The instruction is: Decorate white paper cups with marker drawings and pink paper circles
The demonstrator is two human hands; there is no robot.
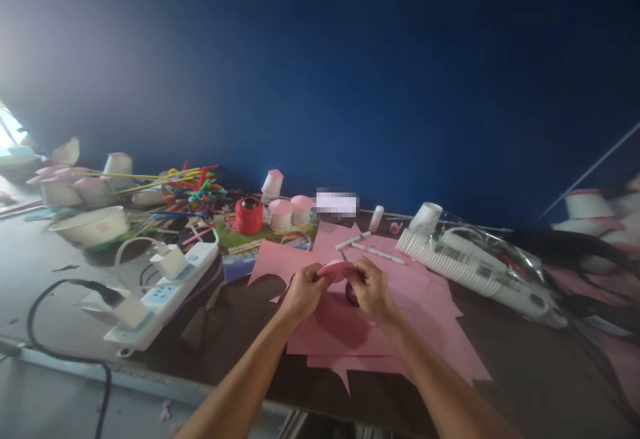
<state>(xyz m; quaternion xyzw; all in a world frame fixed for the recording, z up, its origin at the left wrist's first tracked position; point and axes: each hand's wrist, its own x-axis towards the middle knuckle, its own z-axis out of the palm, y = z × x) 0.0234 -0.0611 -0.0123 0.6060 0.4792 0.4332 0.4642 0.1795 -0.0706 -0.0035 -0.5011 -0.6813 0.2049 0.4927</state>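
A small pink paper piece is held up between both hands, over the pink sheets spread on the dark table. My left hand pinches its left side. On the right side, my right hand grips it between thumb and fingers. Dark scissor handles show partly behind my right hand. Just beyond the hands lie a white pen and another pen on the paper. A glue stick stands farther back.
A power strip with plugs lies left, near a white bowl and pipe cleaners. Red tape and pink-topped cups stand behind. Stacked paper cups lie right, below the blue wall.
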